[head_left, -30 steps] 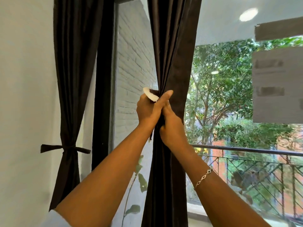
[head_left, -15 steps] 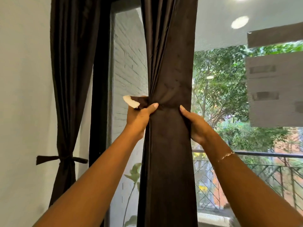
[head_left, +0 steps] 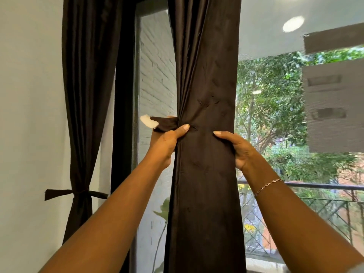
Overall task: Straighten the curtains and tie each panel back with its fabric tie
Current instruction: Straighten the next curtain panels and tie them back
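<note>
A dark brown curtain panel (head_left: 206, 174) hangs straight down in the middle of the window. My left hand (head_left: 165, 142) grips its left edge together with the end of a dark fabric tie (head_left: 164, 124) that has a white tip. My right hand (head_left: 234, 146) curls round the panel's right edge at the same height, thumb in front. A second dark panel (head_left: 86, 95) hangs at the left by the wall, cinched low down by its own knotted tie (head_left: 78, 194).
A dark window frame post (head_left: 124, 115) stands between the two panels. Behind the glass are a white brick wall (head_left: 155, 75), a metal balcony railing (head_left: 315, 188) and trees. A grey wall (head_left: 29, 115) is on the left.
My hands, pressed together at the panel's front a second ago, have moved apart to its two edges. The panel now hangs wider and flatter between them.
</note>
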